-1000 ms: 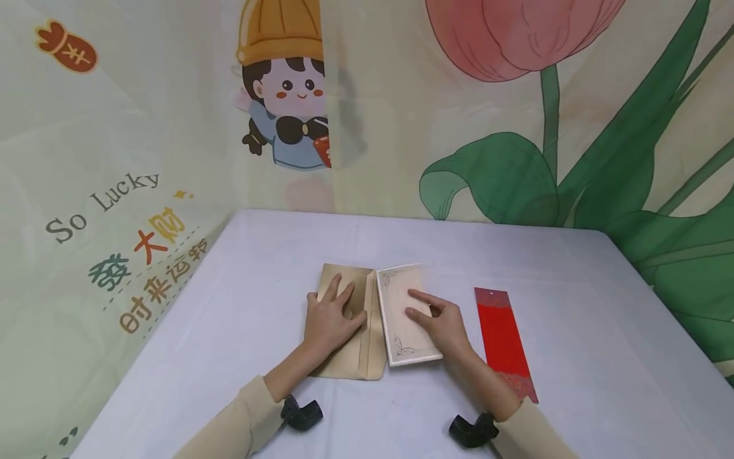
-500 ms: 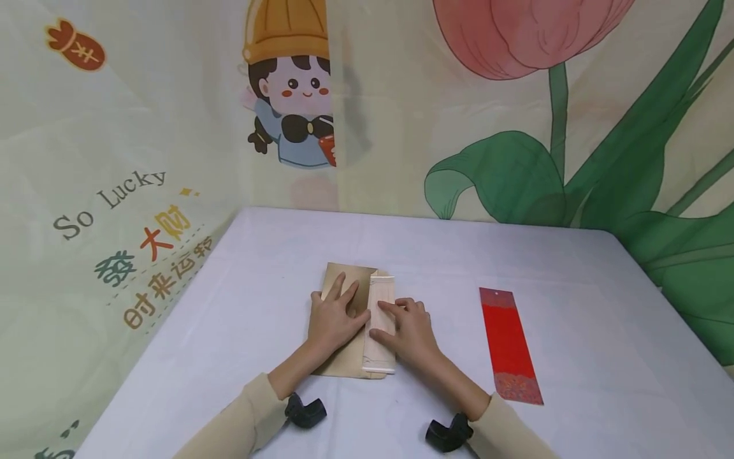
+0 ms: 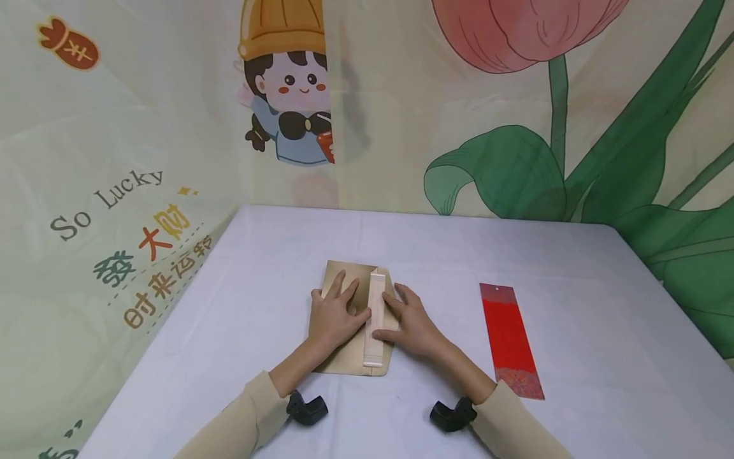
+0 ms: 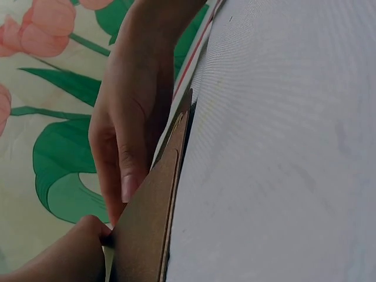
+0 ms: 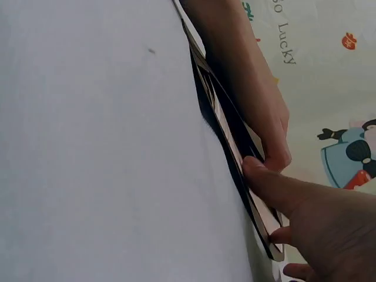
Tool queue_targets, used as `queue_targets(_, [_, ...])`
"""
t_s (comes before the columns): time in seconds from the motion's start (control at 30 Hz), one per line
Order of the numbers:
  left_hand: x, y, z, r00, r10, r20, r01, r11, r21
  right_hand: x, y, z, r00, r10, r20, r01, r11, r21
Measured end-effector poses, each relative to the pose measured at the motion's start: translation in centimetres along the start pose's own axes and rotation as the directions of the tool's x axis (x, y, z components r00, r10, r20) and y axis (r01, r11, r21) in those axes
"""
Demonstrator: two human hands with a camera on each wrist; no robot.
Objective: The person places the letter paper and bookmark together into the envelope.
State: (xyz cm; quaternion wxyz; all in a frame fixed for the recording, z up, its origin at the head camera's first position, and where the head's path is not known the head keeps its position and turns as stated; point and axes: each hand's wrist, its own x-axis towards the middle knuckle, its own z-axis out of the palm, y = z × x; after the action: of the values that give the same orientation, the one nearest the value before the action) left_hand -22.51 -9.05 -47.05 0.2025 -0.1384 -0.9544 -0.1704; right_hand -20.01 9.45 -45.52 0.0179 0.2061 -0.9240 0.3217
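A gold-brown envelope lies flat on the white-covered table. A cream card with corner ornaments, seen earlier in the head view, is mostly inside it; only a narrow upright strip shows near the right side. The left hand rests on the envelope with fingers spread, its thumb near the opening edge. At the card's exposed strip, the right hand touches with thumb and fingertips, its fingers fairly straight. In the right wrist view the thumb lies on the card beside the envelope's opening.
A red strip with patterned ends and a small hole lies on the tablecloth right of the hands. Black wrist mounts sit below both cuffs. A printed backdrop stands behind the table.
The right hand has moved left, sliding the card leftward into the envelope until only a narrow strip shows. The left hand has stayed on the envelope.
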Motion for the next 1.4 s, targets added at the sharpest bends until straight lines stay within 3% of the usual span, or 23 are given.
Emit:
queue_targets(0.1, [-0.1,0.0,0.0,1.000,0.011,-0.003,-0.011,1.000,0.005,0.1,0.1,-0.1,1.000,0.003,0.020,-0.003,0.999,-0.037])
queue_targets(0.3, [-0.1,-0.1,-0.2,1.000,0.018,-0.002,-0.018,1.000,0.026,0.9,-0.2,0.2,0.995,-0.092,0.040,0.095,0.992,-0.086])
queue_targets(0.53, [-0.4,0.0,-0.3,1.000,0.009,0.010,-0.009,1.000,-0.001,0.7,0.0,-0.1,0.992,-0.057,0.109,0.064,0.996,-0.059])
queue_targets(0.73, [-0.3,-0.1,-0.3,0.999,0.024,-0.022,-0.024,1.000,0.004,0.9,-0.2,-0.1,0.988,-0.110,0.107,0.128,0.975,-0.180])
queue_targets(0.97, [-0.2,-0.1,-0.3,1.000,0.006,0.013,-0.006,1.000,0.007,1.5,-0.1,0.3,0.986,-0.098,0.134,0.131,0.954,-0.271])
queue_targets(1.23, [-0.3,-0.1,-0.4,1.000,-0.010,0.000,0.010,1.000,-0.016,1.9,0.7,0.0,0.983,-0.135,0.122,0.152,0.978,-0.142])
queue_targets(1.4, [-0.3,-0.1,-0.3,1.000,-0.015,0.004,0.015,1.000,-0.025,1.8,0.5,-0.1,0.982,-0.122,0.142,0.143,0.978,-0.149])
